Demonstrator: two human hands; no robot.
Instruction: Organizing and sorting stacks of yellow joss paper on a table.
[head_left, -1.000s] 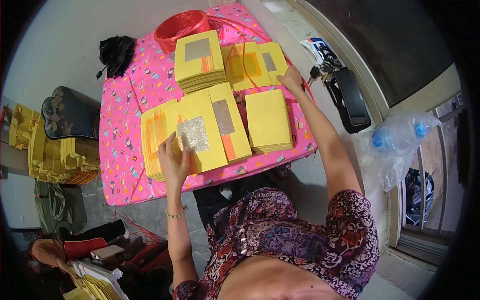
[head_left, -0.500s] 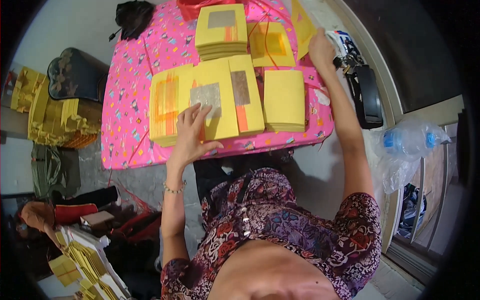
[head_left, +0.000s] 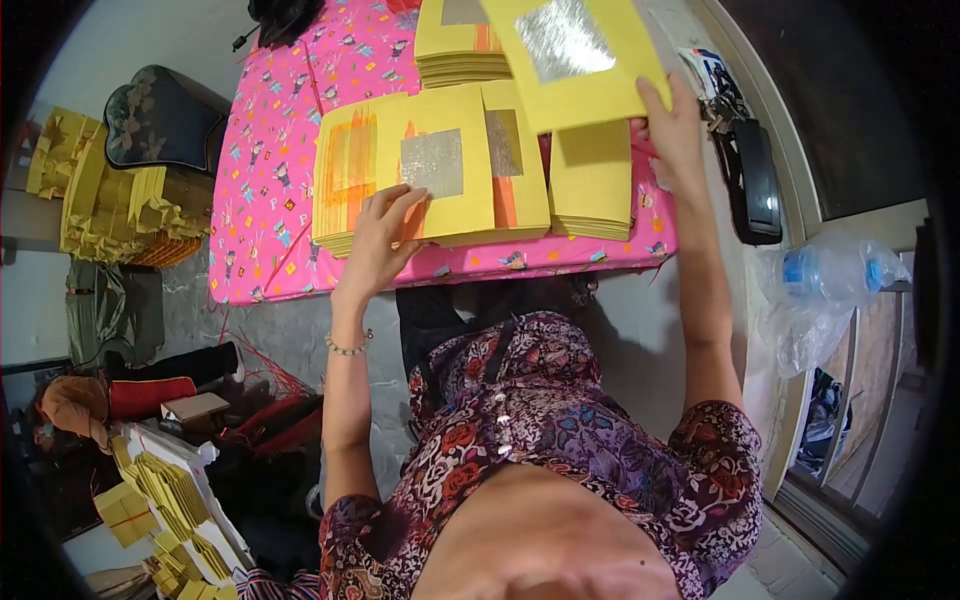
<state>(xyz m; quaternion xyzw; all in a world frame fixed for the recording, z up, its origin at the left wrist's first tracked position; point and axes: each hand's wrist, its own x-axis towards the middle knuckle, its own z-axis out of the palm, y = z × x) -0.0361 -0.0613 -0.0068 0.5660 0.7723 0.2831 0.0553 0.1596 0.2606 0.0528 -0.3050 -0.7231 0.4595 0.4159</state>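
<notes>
The right hand [head_left: 672,140] is pinching the near right corner of a yellow card [head_left: 580,75] with a shiny silver patch, thumb on top; the card hangs tilted out from those fingers to the left, over the far part of the plain yellow pile [head_left: 592,185] just below them. The left hand [head_left: 375,240] is released — fingers loosely bent and spread, their tips resting on the top card of the middle pile [head_left: 430,165], by its silver patch. Close to the left of those fingertips is the orange-streaked pile [head_left: 348,150]; just to their right, partly overlapped, lies a card with a grey panel [head_left: 518,180]. Beyond them, further from the wrist, stands another stack [head_left: 460,60]. As for progress, I would judge it partway: several cards already lie layered before the left fingers, while the one in the right fingers is not yet set down. How many remain cannot be told, since the upper edge cuts off the far cards.
</notes>
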